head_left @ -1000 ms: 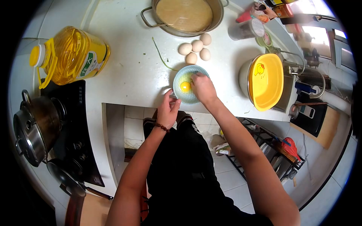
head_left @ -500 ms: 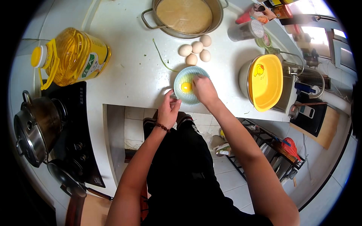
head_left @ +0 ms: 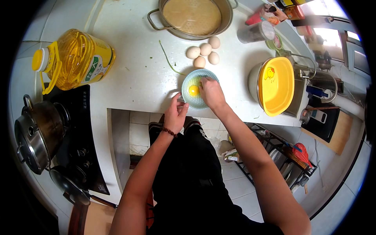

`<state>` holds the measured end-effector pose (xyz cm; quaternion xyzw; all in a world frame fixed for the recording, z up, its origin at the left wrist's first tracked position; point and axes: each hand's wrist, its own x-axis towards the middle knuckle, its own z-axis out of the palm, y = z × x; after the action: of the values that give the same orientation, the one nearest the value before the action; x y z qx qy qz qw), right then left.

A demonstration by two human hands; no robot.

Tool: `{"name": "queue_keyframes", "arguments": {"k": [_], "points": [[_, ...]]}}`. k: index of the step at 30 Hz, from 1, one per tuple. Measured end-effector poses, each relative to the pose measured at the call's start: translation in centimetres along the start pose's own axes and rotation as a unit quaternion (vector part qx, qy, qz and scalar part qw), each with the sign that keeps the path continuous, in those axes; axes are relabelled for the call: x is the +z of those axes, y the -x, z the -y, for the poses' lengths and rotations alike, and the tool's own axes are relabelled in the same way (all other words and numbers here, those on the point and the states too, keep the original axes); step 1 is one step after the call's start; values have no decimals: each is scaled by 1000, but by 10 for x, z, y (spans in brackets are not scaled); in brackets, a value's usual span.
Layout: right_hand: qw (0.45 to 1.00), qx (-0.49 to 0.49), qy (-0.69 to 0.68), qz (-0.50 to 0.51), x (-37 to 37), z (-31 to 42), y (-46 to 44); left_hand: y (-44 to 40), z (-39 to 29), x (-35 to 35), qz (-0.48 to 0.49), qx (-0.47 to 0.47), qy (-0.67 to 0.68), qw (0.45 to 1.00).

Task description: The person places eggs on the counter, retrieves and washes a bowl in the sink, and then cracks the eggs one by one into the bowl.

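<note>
Near the front edge of the white counter [head_left: 129,66], the head view shows our bowl [head_left: 198,104] with a yolk [head_left: 194,90] inside. Our left hand [head_left: 174,113] spreads thumb and fingers at the rim; our right hand [head_left: 212,94] curls in opposite, pinching what we cannot tell. We best steady the bowl, fingertips clear of the yolk.

Beyond your hands, the pan [head_left: 227,28] is metal with a soft sheen; the eggs [head_left: 192,52] look smooth and matt. Left of them, the oil bottle [head_left: 74,58] is glossy clear plastic; right, the yellow basin [head_left: 279,92] looks like smooth plastic.
</note>
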<state>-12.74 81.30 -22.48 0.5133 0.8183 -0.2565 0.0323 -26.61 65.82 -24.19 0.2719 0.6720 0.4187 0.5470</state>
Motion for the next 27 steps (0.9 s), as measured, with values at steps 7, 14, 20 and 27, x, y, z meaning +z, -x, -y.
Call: {"name": "queue_keyframes", "arguments": {"k": [7, 14, 20, 27], "points": [[998, -42, 17, -31, 3, 0, 0, 0, -2, -1, -1, 7, -7, 1000], [998, -42, 31, -31, 2, -1, 1, -1, -1, -2, 12, 13, -31, 999], [998, -39, 36, -26, 2, -1, 1, -1, 2, -1, 2, 4, -3, 1000], [1000, -5, 9, -13, 6, -3, -1, -1, -2, -3, 11, 14, -31, 999]]}}
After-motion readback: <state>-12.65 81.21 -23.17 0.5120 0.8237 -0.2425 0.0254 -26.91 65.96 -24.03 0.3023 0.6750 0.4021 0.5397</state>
